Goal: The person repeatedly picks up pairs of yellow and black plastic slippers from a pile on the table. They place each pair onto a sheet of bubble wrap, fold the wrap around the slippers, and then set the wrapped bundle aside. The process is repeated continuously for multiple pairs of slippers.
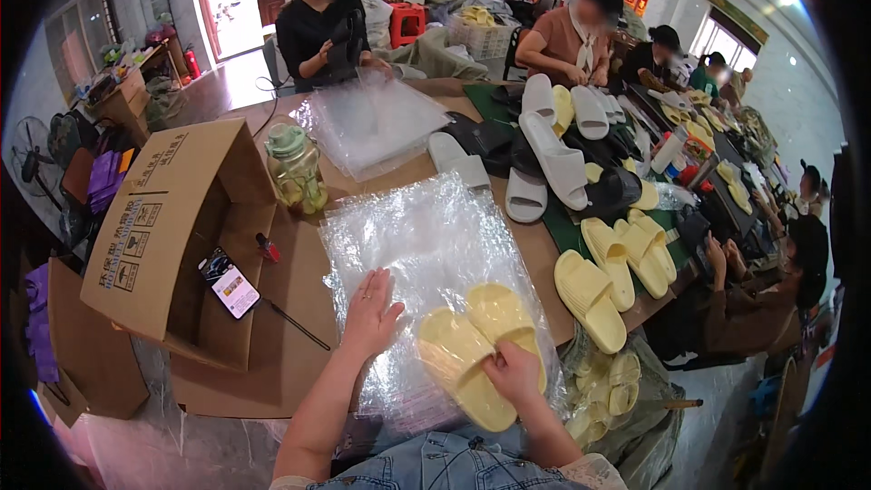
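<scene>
My left hand (pixel 370 316) lies with fingers stretched out on a stack of clear plastic bags (pixel 413 227) in front of me. Just right of it, a pair of pale yellow slide slippers (pixel 452 349) rests over the same stack, side by side. My right hand (pixel 514 372) is closed on the nearer edge of the pair, thumb on top and the other fingers mostly hidden. Shiny film shows over the slippers' far ends; whether they sit inside a bag I cannot tell.
An open cardboard box (pixel 172 227) holding a lit phone (pixel 229 283) stands left, beside a glass jar (pixel 297 172). More clear bags (pixel 372 127) lie beyond. Yellow slippers (pixel 590 299) and white slippers (pixel 553 159) crowd the right. Several people work around the table.
</scene>
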A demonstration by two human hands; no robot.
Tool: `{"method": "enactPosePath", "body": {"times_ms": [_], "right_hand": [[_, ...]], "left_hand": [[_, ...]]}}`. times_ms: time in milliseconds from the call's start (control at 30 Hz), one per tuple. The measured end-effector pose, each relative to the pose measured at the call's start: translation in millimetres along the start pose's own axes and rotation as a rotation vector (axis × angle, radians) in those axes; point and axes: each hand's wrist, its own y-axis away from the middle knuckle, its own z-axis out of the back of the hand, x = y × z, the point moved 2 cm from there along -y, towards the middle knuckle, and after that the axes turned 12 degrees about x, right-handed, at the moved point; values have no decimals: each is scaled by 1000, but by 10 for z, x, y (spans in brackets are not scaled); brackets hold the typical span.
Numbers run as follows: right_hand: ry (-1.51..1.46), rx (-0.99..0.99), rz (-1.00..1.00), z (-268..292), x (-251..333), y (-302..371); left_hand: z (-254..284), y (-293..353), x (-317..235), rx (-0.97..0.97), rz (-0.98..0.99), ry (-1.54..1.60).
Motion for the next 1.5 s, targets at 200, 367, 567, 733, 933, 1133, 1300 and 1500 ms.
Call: {"method": "enactPosePath", "body": {"times_ms": [200, 367, 567, 733, 933, 1133, 1300, 1500], "right_hand": [[-26, -611, 160, 570, -609, 816], [-383, -1107, -276, 1058, -1963, 1570], [-479, -1137, -796, 162, -3215, 2208], [1, -562, -1216, -70, -3082, 2051], [269, -385, -1233, 329, -3584, 1896], [291, -172, -1113, 339, -3462, 1840], [210, -207, -1125, -99, -2871, 1675], [136, -281, -1089, -502, -3132, 1490]], "left_hand": [[-5, 22, 50, 84, 90, -65], [-10, 36, 17, 44, 47, -87], [-56, -8, 125, 58, -36, -43], [23, 24, 53, 59, 18, -53], [26, 0, 43, 75, 14, -55], [-3, 11, 62, 68, 9, -56], [37, 36, 4, 67, 31, -46], [22, 13, 29, 63, 24, -42]]}}
